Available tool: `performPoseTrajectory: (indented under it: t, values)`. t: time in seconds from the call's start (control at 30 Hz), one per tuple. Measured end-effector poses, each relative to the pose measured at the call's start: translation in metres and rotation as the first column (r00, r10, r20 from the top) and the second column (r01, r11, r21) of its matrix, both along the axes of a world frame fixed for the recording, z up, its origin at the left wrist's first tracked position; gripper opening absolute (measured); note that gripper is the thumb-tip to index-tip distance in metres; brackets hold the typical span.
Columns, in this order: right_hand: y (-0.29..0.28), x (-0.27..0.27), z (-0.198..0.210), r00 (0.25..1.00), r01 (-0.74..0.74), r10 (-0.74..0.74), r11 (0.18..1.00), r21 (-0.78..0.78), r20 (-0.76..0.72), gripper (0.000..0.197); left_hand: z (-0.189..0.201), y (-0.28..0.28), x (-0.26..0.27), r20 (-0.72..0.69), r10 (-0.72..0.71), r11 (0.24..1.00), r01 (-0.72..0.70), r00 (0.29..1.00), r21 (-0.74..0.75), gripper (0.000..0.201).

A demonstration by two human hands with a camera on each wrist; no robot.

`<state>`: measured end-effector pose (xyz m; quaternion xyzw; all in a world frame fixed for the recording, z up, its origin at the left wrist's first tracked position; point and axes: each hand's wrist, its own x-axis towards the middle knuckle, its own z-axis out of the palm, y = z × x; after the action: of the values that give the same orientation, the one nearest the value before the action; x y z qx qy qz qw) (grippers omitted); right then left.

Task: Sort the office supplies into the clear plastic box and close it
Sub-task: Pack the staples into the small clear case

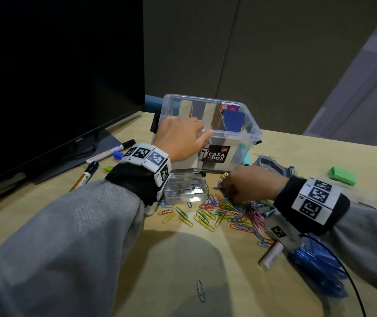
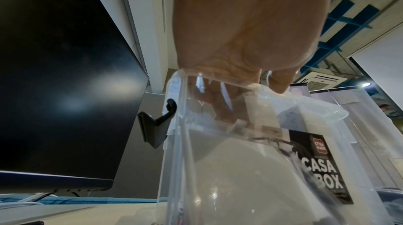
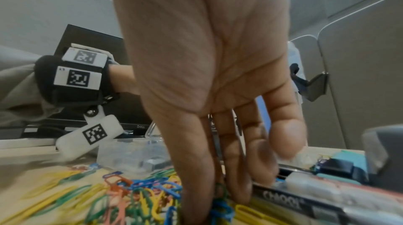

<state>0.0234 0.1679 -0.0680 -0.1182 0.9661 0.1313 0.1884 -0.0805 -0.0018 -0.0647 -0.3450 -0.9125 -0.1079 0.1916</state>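
The clear plastic box (image 1: 250, 133), lid off, stands at the back of the desk with cardboard dividers (image 1: 210, 115) and a blue item (image 1: 233, 121) inside. My left hand (image 1: 183, 138) grips its near left rim. In the left wrist view the fingers (image 2: 218, 101) curl inside the box wall (image 2: 218, 177) and the thumb sits on the rim. My right hand (image 1: 240, 188) reaches down into a heap of coloured paper clips (image 1: 219, 213). Its thumb and fingertips (image 3: 237, 187) pinch some paper clips (image 3: 139, 192).
A small clear case of staples (image 1: 185, 188) lies in front of the box. Markers (image 1: 109, 151) lie by the black monitor (image 1: 45, 76). To the right are a grey stapler (image 1: 272, 165), a green object (image 1: 341, 176), blue pens (image 1: 315, 268) and a white tube (image 1: 271, 256). One grey clip (image 1: 200, 290) lies near me.
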Motion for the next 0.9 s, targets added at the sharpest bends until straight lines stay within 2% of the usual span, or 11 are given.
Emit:
performPoseTrajectory:
  t: [0.17,0.33,0.7,0.8,0.9]
  values:
    - [-0.0011,-0.0004,0.0021,0.999,-0.002,-0.001,0.998,-0.056,-0.042,0.015,0.0001,-0.0002,0.0010,0.003,0.006,1.000,-0.006,1.000,0.002,0.048]
    - [-0.0005,-0.0017,0.0036,0.998,0.008,-0.017,0.991,-0.134,-0.067,0.022,0.0005,0.0000,0.0024,0.016,0.012,1.000,-0.013,1.000,0.004,0.048]
    - [-0.0065,-0.0058,0.0047,0.980,0.018,-0.050,0.986,-0.163,-0.193,0.012,0.0033,-0.0003,0.0058,0.060,0.023,1.000,-0.023,0.998,-0.003,0.047]
    - [-0.0076,-0.0059,0.0045,0.980,0.017,-0.050,0.985,-0.171,-0.191,0.013,0.0039,-0.0005,0.0071,0.065,0.029,1.000,-0.029,0.997,-0.003,0.047]
    - [-0.0086,-0.0055,0.0037,0.985,0.014,-0.038,0.990,-0.139,-0.169,0.017,0.0093,-0.0028,0.0074,0.112,0.005,0.998,0.002,0.994,-0.065,0.040]
